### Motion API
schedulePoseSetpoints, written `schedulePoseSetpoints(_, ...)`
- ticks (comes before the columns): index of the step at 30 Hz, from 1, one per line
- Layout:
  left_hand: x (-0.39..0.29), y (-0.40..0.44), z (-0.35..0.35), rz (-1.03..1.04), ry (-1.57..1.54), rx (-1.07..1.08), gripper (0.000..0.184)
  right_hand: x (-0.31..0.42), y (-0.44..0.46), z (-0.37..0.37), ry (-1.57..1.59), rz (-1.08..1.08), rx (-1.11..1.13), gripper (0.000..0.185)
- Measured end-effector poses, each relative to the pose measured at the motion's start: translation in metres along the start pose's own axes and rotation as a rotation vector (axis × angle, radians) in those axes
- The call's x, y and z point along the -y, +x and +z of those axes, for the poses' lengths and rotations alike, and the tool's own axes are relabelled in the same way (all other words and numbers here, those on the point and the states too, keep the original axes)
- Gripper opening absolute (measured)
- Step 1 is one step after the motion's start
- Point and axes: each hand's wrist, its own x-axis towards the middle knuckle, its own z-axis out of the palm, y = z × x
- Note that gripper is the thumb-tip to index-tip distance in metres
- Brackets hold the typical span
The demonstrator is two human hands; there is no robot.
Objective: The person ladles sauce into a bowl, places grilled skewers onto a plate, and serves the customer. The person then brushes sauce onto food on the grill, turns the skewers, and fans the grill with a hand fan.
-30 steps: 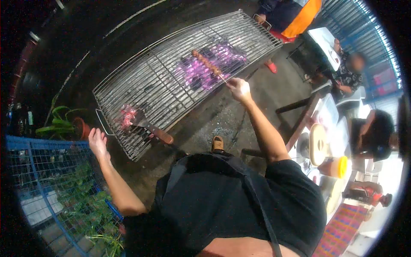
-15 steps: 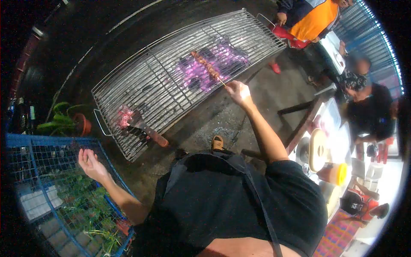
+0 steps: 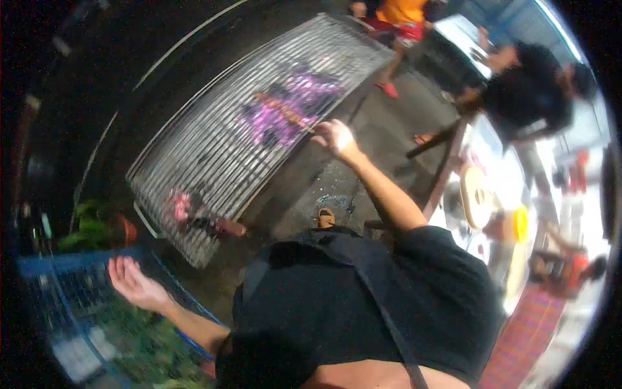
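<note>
A skewer of browned meat (image 3: pixel 283 110) lies on the long metal grill (image 3: pixel 214 123), above coals glowing pinkish purple. At the grill's near edge, my right hand (image 3: pixel 337 139) pinches the end of the skewer's stick, though blur softens the fingertips. My left hand (image 3: pixel 138 285) hangs over the blue mesh fence, palm up, fingers loosely apart and nothing in them. Towards the grill's left end sits a tool with a brown handle (image 3: pixel 228 227), its head too blurred to make out. Beside it is a small reddish glowing patch (image 3: pixel 179 204).
To the right, a table holds an oval cream lid (image 3: pixel 475 196) and a yellow-lidded container (image 3: pixel 518 225). Other people stand beyond the table and by the grill's far end, one in an orange top (image 3: pixel 400 11). A blue mesh fence (image 3: pixel 71 260) with plants borders the left.
The view has turned and blurred, so the grill sits further left. My right hand still reaches to the skewer's stick. A person at the right has shifted their posture.
</note>
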Motion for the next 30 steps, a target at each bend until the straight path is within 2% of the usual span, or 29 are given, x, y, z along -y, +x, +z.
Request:
schedulePoseSetpoints(2,-0.025,-0.008,0.032,0.089,-0.052,0.107,0.035,0.019,-0.012,-0.013,-0.081,0.083,-0.155,0.034)
schedulePoseSetpoints(4,-0.044,-0.021,0.066,0.162,-0.214,0.258,0.027,0.026,-0.024,-0.034,0.134,0.183,-0.103,0.034)
schedulePoseSetpoints(6,-0.072,-0.039,0.088,0.104,-0.355,0.551,0.02,0.035,-0.049,-0.053,0.216,0.18,-0.151,0.032)
schedulePoseSetpoints(8,-0.095,-0.052,0.109,0.344,-0.492,0.856,0.025,0.048,-0.086,-0.067,0.277,0.332,-0.13,0.027)
schedulePoseSetpoints(10,-0.111,-0.071,0.119,0.071,-0.608,1.232,0.03,0.055,-0.123,-0.069,0.369,0.453,-0.114,0.029)
schedulePoseSetpoints(12,-0.134,-0.087,0.134,0.117,-0.46,1.609,0.03,0.058,-0.168,-0.068,0.371,0.615,-0.05,0.029)
schedulePoseSetpoints(13,-0.135,-0.098,0.146,0.146,-0.467,1.764,0.029,0.052,-0.188,-0.065,0.291,0.598,-0.053,0.028)
schedulePoseSetpoints(14,-0.132,-0.121,0.159,-0.068,-0.603,1.902,0.017,0.052,-0.209,-0.076,0.3,0.619,-0.016,0.028)
schedulePoseSetpoints(15,-0.134,-0.15,0.167,-0.158,-0.566,1.973,0.016,0.04,-0.233,-0.079,0.309,0.602,-0.055,0.027)
schedulePoseSetpoints(16,-0.136,-0.179,0.175,-0.248,-0.522,2.042,0.023,0.027,-0.258,-0.083,0.316,0.584,-0.095,0.027)
schedulePoseSetpoints(18,-0.137,-0.216,0.197,-0.304,-0.454,2.201,0.036,0.015,-0.283,-0.121,0.221,0.682,-0.127,0.025)
schedulePoseSetpoints(19,-0.138,-0.234,0.214,-0.295,-0.466,2.279,0.035,0.007,-0.296,-0.146,0.184,0.798,-0.184,0.024)
schedulePoseSetpoints(20,-0.139,-0.26,0.225,-0.414,-0.467,2.274,0.031,-0.027,-0.321,-0.158,0.008,0.719,-0.284,0.022)
schedulePoseSetpoints(22,-0.151,-0.32,0.241,-0.482,-0.385,2.224,0.028,-0.055,-0.358,-0.215,-0.089,1.024,-0.401,0.022)
schedulePoseSetpoints(23,-0.154,-0.352,0.249,-0.52,-0.35,2.198,0.026,-0.106,-0.393,-0.22,0.026,1.073,-0.511,0.022)
schedulePoseSetpoints(24,-0.157,-0.381,0.259,-0.52,-0.349,2.207,0.026,-0.145,-0.417,-0.236,-0.183,0.93,-0.564,0.022)
schedulePoseSetpoints(25,-0.161,-0.41,0.273,-0.552,-0.314,2.211,0.026,-0.181,-0.431,-0.255,-0.323,0.89,-0.556,0.025)
schedulePoseSetpoints(28,-0.178,-0.503,0.315,-0.619,-0.276,2.196,0.025,-0.27,-0.438,-0.288,-0.325,0.819,-0.626,0.02)
schedulePoseSetpoints(30,-0.186,-0.56,0.341,-0.976,-0.296,2.121,0.024,-0.346,-0.445,-0.269,-0.418,0.614,-0.696,0.019)
